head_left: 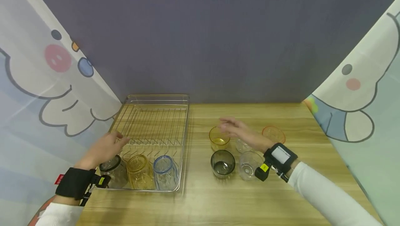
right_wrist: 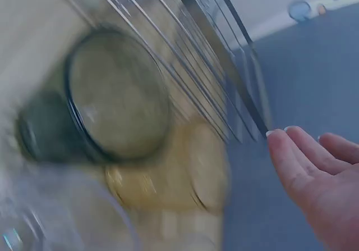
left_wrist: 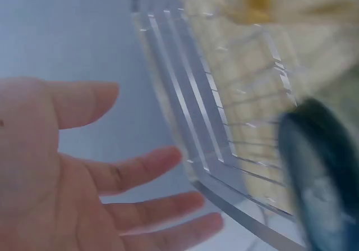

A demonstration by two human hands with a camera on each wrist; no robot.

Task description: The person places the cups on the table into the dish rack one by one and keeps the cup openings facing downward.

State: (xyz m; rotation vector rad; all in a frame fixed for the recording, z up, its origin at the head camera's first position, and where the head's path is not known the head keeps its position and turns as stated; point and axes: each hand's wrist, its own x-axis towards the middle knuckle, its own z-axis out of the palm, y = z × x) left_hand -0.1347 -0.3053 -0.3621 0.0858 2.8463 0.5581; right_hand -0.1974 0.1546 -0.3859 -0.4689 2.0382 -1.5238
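Note:
My left hand [head_left: 104, 149] hovers over the left side of a wire dish rack [head_left: 186, 128], fingers loosely extended and holding nothing. Just below it, a dark grey glass [head_left: 116, 176], a yellow glass [head_left: 140, 177] and a blue-rimmed glass [head_left: 166, 175] stand in a row along the rack's front. Over the table glasses, my right hand [head_left: 242, 133] is held with fingers extended, nothing in its grasp. Beneath or near it are a yellow glass [head_left: 218, 142], a dark grey glass [right_wrist: 45, 119] and a clear glass [head_left: 247, 171]. Another clear glass [head_left: 242, 146] is partly hidden by that hand.
An orange-rimmed clear glass [head_left: 274, 135] stands on the wooden table [head_left: 212, 205] beyond the right wrist. A dark grey panel [head_left: 212, 42] closes off the back. Cartoon-printed sheets [head_left: 25, 115] flank both sides.

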